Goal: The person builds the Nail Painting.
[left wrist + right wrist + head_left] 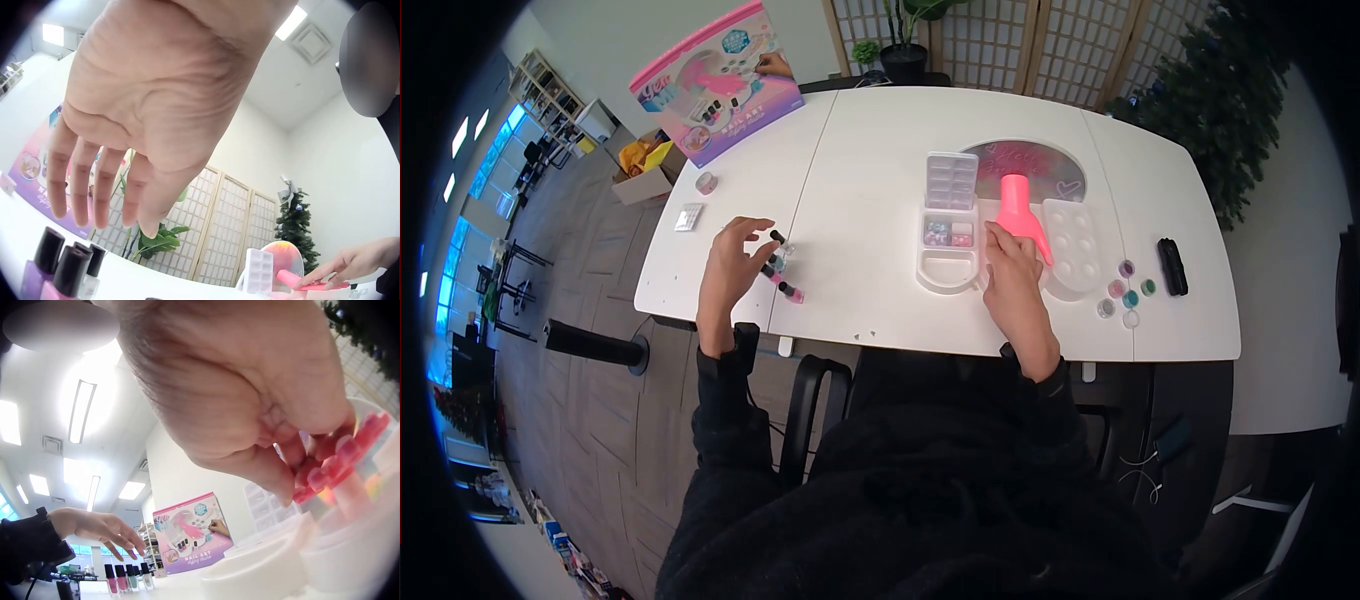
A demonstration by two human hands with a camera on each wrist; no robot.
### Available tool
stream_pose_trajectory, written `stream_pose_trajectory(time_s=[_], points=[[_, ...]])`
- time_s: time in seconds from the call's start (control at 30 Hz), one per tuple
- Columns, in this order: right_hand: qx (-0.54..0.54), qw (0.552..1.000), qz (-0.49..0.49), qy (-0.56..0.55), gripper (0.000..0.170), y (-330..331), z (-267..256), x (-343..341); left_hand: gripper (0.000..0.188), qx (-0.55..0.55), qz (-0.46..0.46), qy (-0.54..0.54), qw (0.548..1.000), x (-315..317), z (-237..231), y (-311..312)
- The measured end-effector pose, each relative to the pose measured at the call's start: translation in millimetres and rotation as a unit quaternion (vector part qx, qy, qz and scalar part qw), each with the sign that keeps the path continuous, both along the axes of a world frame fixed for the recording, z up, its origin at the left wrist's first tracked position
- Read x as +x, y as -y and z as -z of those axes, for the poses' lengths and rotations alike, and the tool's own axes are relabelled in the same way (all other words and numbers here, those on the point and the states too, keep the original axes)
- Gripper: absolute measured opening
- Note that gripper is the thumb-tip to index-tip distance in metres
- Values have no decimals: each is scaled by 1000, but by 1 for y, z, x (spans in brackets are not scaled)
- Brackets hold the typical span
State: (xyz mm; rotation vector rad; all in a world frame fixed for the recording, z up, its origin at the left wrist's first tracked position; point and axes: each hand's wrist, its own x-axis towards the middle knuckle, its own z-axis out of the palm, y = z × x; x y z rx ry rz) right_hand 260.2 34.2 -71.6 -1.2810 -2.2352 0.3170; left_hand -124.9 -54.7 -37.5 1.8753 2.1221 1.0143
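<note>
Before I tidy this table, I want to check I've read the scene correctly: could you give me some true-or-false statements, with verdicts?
1. The right hand touches the pink plastic hand. True.
2. The left hand is above the polish bottles, holding none. True.
3. The polish bottles have white caps. False: their caps are black.
4. The large printed box stands at the person's right. False: it stands at the person's left.
5. Small round pots sit near the black object. True.
</note>
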Motion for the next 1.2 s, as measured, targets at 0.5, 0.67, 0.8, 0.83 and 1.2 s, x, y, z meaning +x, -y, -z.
stream_pose_trajectory(time_s=[0.5, 0.67, 0.8, 0.83, 1.2], points=[[40, 999, -24, 0, 48, -9, 14, 8, 33, -6, -30, 55, 998, -23, 41, 9], [2, 999, -51, -15, 41, -12, 0, 10, 30, -33, -67, 111, 991, -17, 38, 2], [26, 998, -61, -12, 42, -14, 4, 12, 25, -44, -59, 69, 995, -15, 43, -1], [29, 997, -65, -15, 42, -13, 3, 11, 24, -36, -66, 61, 995, -13, 42, -1], [14, 999, -50, -13, 45, -9, 1, 11, 23, -50, -74, 27, 996, -15, 42, -6]])
